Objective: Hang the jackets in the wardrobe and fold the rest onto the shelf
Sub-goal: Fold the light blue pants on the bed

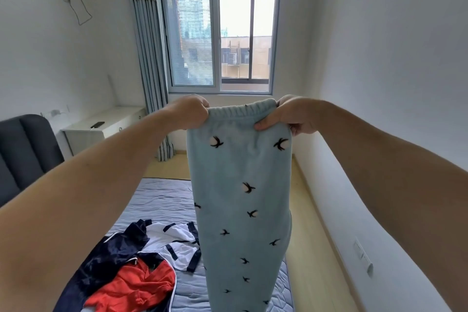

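Two hands hold up one pair of soft, fluffy pants (240, 197) in the air, over the bed (162, 200). The pants are light blue with lots of small dark birds on them, and they hang down long and straight. The top edge is stretchy and bunched up. The left hand (191, 113) has its fingers curled tight round one end of that top edge. The right hand (291, 115) pinches the other end with its thumb in front. The bed has a gray-blue cover with stitched lines in it. On the bed, down to the left of the pants, is a messy heap of clothes. One is a shiny dark blue and red jacket (121, 273), all crumpled. Just beside it is a white top (174, 243) with dark blue strips. Far back there is one white desk (101, 121) with one flat black phone (97, 124) on it
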